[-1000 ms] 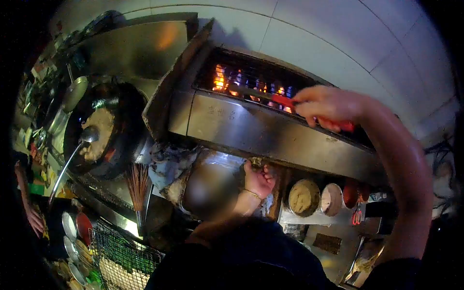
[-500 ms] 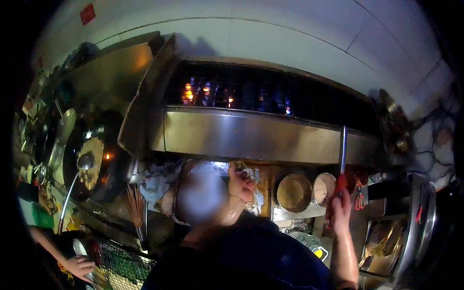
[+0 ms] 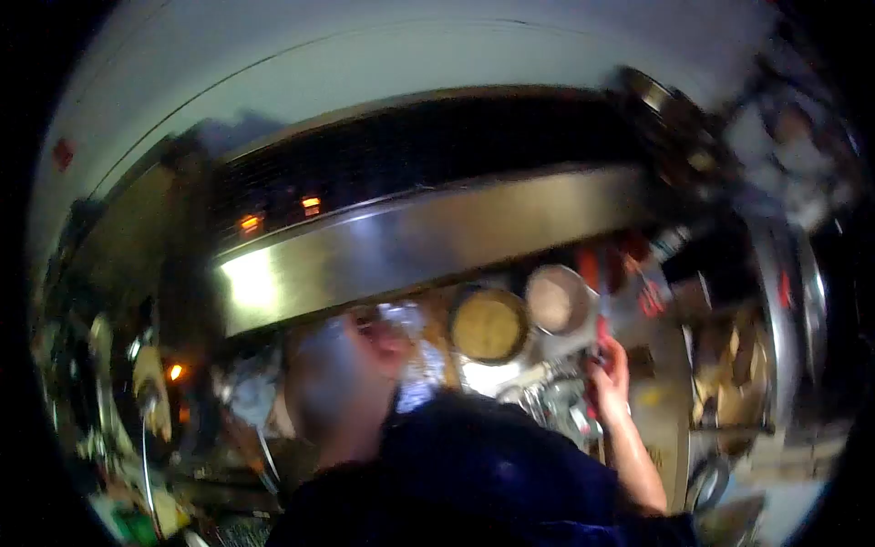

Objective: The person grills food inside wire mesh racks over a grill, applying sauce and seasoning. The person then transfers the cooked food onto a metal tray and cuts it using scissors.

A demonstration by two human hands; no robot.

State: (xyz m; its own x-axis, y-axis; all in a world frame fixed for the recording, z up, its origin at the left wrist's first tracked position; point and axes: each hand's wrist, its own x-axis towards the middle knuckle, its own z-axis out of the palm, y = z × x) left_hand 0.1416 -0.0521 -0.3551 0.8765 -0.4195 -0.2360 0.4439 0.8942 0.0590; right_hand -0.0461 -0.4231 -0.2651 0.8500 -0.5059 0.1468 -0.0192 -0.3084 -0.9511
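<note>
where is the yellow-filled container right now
In the head view, the yellow-filled container sits just right of centre, below the steel grill front and left of the pale-filled container; the right hand is farther right and lower.

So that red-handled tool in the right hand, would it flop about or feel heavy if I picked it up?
Probably not floppy: the red-handled tool looks long and straight. It may be fairly light for its length, being slim and held in the right hand alone. Blur hides whether its grip is slippery.
</note>
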